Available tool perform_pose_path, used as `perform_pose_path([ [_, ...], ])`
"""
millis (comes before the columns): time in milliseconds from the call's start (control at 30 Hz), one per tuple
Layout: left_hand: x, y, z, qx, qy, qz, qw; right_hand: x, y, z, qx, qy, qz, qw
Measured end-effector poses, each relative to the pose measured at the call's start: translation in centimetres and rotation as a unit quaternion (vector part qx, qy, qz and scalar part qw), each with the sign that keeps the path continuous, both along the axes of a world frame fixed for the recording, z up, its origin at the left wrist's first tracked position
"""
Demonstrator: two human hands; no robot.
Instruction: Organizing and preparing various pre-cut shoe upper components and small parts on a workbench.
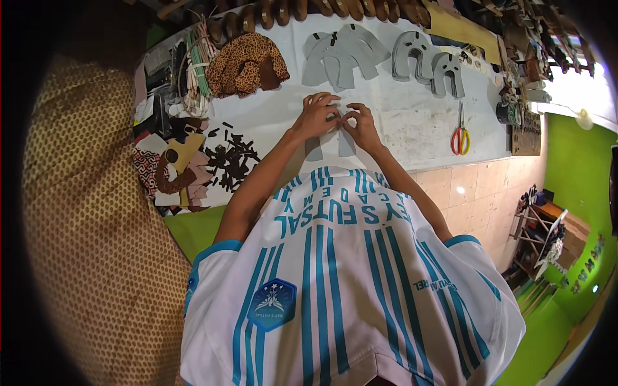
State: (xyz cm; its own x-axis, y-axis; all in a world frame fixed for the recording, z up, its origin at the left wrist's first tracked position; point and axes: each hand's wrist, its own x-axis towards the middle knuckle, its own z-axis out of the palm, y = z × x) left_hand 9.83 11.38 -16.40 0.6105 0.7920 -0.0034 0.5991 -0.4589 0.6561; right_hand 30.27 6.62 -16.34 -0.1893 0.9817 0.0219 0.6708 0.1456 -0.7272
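A grey U-shaped cut piece point(346, 143) lies on the white tabletop right in front of me, its two legs pointing toward my body. My left hand point(317, 117) bends over its curved end, fingers curled and gripping there. From the other side my right hand point(362, 125) pinches at the same end, thumb and forefinger together. Something small and dark shows between the fingertips, too covered to name. Stacks of similar grey pieces point(338, 61), with small black tabs at their tops, lie just beyond my hands. More grey pieces point(412, 56) sit farther right.
Small black strips point(232, 157) are heaped to the left, beside patterned and tan scraps point(183, 151). Leopard-print pieces point(248, 64) lie at the far left. Red-and-yellow-handled scissors point(460, 139) rest at the right. Brown shoe lasts point(296, 9) line the back edge.
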Motion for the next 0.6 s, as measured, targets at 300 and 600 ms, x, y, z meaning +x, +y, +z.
perform_pose_path([
  [300, 0.2, -0.6, 5.3, 0.037, -0.058, 0.016, 0.997, 0.5, 0.3, 5.2, 0.027, 0.027, 0.027, 0.999],
  [600, -0.1, -2.6, 8.0, 0.063, -0.031, 0.002, 0.998, 0.6, -1.1, 9.2, 0.071, 0.018, 0.05, 0.996],
])
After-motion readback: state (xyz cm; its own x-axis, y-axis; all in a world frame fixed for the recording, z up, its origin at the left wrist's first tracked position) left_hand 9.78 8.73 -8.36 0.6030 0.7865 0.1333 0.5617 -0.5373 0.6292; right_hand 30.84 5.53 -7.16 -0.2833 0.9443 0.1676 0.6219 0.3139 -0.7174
